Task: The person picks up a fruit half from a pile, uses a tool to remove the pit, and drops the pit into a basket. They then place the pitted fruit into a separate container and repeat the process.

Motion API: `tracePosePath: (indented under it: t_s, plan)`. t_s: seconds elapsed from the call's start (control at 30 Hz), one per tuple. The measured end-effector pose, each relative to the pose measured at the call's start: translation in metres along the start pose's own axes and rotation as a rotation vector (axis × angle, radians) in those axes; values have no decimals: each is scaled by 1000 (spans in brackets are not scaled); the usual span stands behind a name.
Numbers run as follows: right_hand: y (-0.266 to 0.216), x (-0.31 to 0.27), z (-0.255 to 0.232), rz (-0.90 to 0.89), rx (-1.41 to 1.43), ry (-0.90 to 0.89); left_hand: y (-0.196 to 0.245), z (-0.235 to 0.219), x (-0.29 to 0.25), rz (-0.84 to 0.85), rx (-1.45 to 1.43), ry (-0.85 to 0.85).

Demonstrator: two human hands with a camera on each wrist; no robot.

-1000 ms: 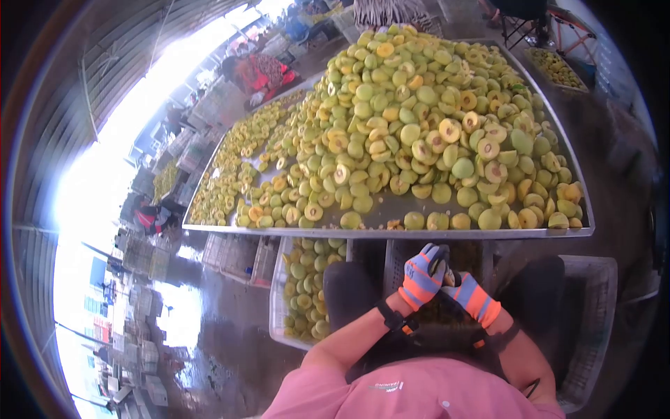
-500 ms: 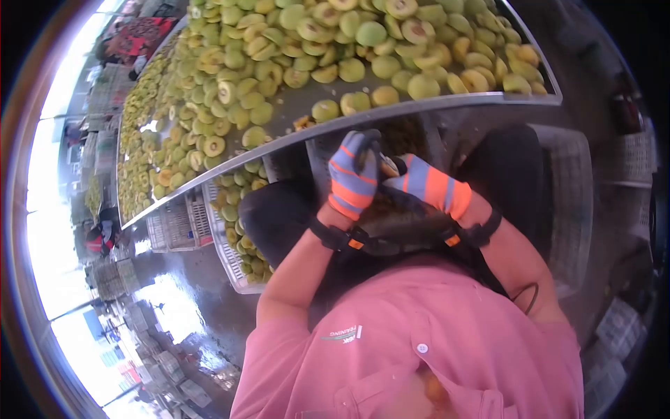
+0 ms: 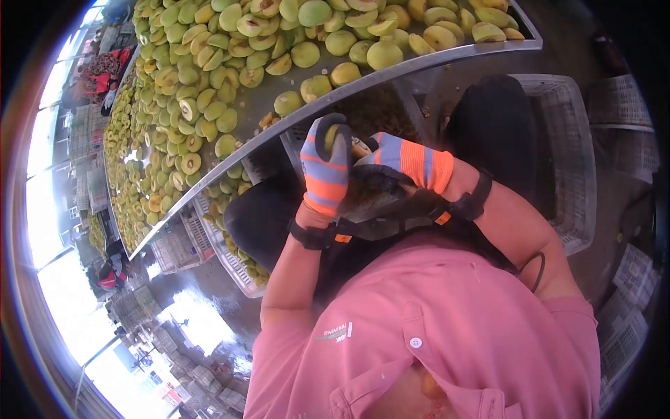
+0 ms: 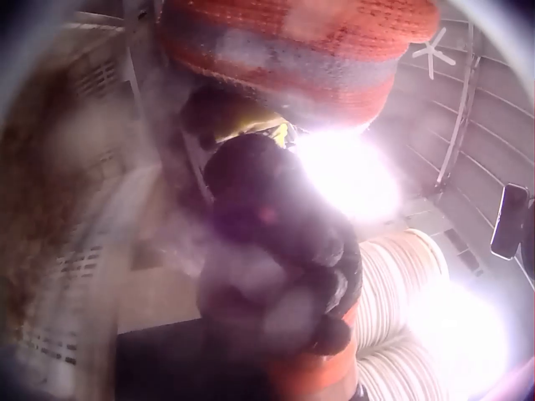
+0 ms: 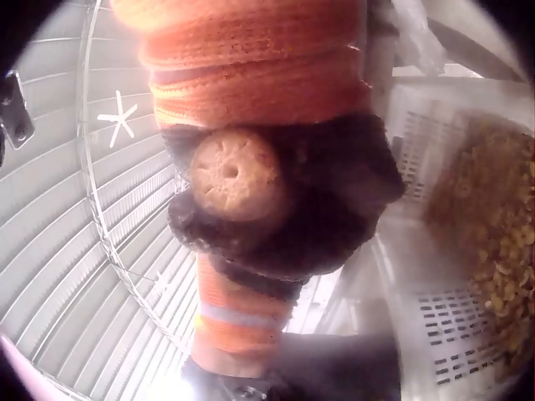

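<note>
In the head view, the left hand (image 3: pixel 325 167), in a striped glove, grips a green-yellow fruit (image 3: pixel 331 137). Close on its right, the gloved right hand (image 3: pixel 408 162) has its fingers curled round a tool, whose round, light-brown end (image 5: pixel 234 175) shows in the right wrist view. Both hands meet in front of the body, below the table's edge. A yellow piece of the fruit (image 4: pixel 251 123) is visible between the hands in the left wrist view. The tool's working end is mostly hidden.
A metal-edged table (image 3: pixel 307 110) bears a large heap of halved fruit (image 3: pixel 209 77). Below it are a white crate of fruit (image 3: pixel 239 278) and a bin with small pieces (image 5: pixel 501 242). Another white crate (image 3: pixel 581 157) stands right of the legs. Other people are at the far left.
The head view has tilted down and turned, so the table lies higher and slants. Both hands remain together; the left has turned, showing more of the fruit.
</note>
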State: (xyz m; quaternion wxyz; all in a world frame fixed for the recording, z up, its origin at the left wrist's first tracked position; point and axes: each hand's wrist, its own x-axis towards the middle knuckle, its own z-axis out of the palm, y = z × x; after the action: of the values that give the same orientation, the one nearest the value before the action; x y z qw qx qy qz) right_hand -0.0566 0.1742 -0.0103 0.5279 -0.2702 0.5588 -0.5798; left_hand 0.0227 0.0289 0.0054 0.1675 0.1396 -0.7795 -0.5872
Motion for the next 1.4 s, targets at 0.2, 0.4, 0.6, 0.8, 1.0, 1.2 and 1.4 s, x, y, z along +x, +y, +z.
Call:
tracePosePath:
  t_s: [0.2,0.4,0.6,0.8,1.0,1.2,1.4]
  plan:
    - [-21,-6,6,253,58,105,-2,0,0,249,262,14]
    - [0,-3,-3,47,103,-77,6,-4,-2,461,323,-27]
    - [-1,-4,-3,64,-162,47,3,-6,-2,481,320,-52]
    - [-27,-16,-3,248,-164,67,-1,-1,-4,150,151,-55]
    - [-11,-7,-12,151,42,-101,8,1,0,382,324,-28]
    - [-23,-14,-2,213,-184,82,6,-2,-1,367,322,-90]
    - [2,-8,-15,151,-27,-81,2,-3,2,-96,-105,-180]
